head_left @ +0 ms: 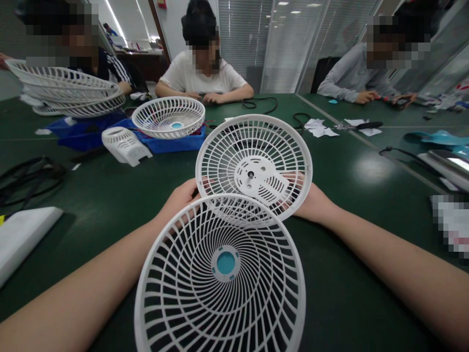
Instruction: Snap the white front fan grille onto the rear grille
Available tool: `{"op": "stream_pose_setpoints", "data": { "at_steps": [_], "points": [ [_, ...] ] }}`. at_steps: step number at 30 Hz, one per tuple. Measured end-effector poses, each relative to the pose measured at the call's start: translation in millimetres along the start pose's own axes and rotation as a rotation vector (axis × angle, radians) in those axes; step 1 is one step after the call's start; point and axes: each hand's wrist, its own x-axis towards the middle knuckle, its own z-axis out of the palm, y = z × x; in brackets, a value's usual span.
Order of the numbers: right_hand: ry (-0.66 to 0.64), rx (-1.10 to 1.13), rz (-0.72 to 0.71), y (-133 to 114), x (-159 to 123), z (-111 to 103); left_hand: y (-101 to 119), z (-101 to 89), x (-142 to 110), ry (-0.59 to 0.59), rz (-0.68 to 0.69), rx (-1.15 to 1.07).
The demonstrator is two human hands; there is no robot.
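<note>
A white rear fan grille (258,168), with a motor shaft at its hub and a slotted motor housing behind it, stands tilted before me. My right hand (311,198) grips its lower right side, fingers showing through the bars. At its lower left edge, my left hand (185,195) is closed around the rim, its fingers partly hidden. Nearer to me, a white front fan grille (226,263) with a blue centre disc overlaps the rear grille's lower edge and hides part of my left hand. Both forearms reach in from the sides.
Fan grilles (76,93) are stacked at the far left. Another grille (168,117) lies over a blue bin (176,143), beside a white plastic housing (124,145). Black cable (31,178) and a white block (29,234) lie left; pliers (359,126) and blue fan blades (439,139) right. Three people sit opposite.
</note>
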Motion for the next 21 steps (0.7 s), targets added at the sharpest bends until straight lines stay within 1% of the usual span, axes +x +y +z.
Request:
{"op": "stream_pose_setpoints", "data": {
  "at_steps": [3, 4, 5, 6, 9, 10, 13, 15, 16, 17, 19, 20, 21],
  "points": [
    [-0.036, -0.075, -0.070, 1, -1, -1, 0, -0.1, 1, -0.019, 0.058, 0.040],
    [-0.035, -0.107, -0.099, 4, -2, -2, -1, 0.0, 1, 0.001, 0.080, 0.047],
    [-0.028, -0.134, -0.124, 6, -3, -3, -2, 0.2, 0, 0.044, 0.111, 0.065],
    [-0.021, -0.151, -0.140, 9, -4, -4, -4, 0.5, 0, 0.114, 0.150, 0.101],
    [-0.010, -0.143, -0.133, 16, -7, -5, -8, 0.9, -3, 0.366, 0.304, 0.319],
    [-0.008, -0.132, -0.118, 17, -8, -5, -8, 0.6, -5, 0.415, 0.364, 0.406],
    [-0.017, -0.086, -0.076, 20, -10, -3, -6, -1.7, -11, 0.462, 0.551, 0.593],
    [-0.021, -0.063, -0.065, 22, -11, -2, -1, -3.9, -15, 0.454, 0.685, 0.652],
    [-0.017, -0.063, -0.064, 23, -12, -3, 2, -4.7, -16, 0.424, 0.752, 0.677],
    [-0.015, -0.065, -0.060, 24, -12, -3, 5, -5.0, -17, 0.372, 0.822, 0.703],
    [-0.027, -0.066, -0.046, 25, -12, -3, 12, -3.9, -17, 0.224, 0.953, 0.758],
    [-0.039, -0.063, -0.038, 25, -12, -4, 15, -2.6, -18, 0.157, 1.003, 0.773],
    [-0.050, -0.054, -0.032, 24, -11, -4, 19, -0.8, -18, 0.116, 1.023, 0.762]
  ]
}}
